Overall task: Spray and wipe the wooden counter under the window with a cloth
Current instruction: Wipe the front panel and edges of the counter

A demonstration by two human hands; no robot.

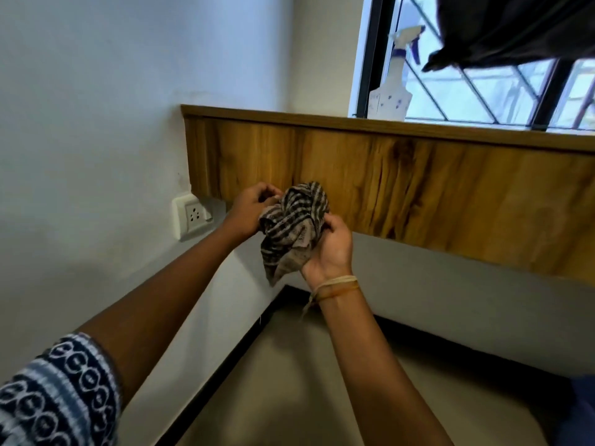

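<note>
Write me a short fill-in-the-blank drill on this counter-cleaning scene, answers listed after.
1. The striped cloth is held bunched between ____ hands, the left hand and the right hand.
2. The spray bottle stands on the wooden counter in front of the ____.
3. The wall socket sits just below the counter's ____ end.
Missing words: both; window; left
</note>
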